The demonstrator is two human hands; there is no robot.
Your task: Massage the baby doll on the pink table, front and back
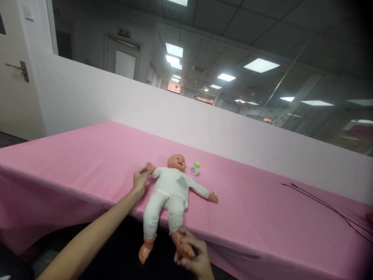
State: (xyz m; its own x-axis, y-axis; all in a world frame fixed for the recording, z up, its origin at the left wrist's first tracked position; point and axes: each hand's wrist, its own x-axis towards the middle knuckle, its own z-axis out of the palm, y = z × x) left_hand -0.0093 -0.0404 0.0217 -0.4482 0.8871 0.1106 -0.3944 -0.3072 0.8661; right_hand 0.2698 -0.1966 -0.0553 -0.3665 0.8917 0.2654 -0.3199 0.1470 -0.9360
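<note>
A baby doll (172, 182) with a white cloth body lies on its back on the pink-covered table (250, 225). Its lower legs hang past the front edge. My left hand (140, 181) is closed on the doll's hand at the left of its body. Around the doll's foot at the lower right, my right hand (194, 252) has its fingers wrapped. The doll's other arm stretches out flat to the right, and its other foot dangles free. Beside the doll's head stands a small clear bottle (195, 169) with a green cap.
Black cables (323, 204) run over the cloth at the right. A low white wall (186, 120) with a glass window above it borders the table's far side. At the far left is a door (17, 85) with a metal handle.
</note>
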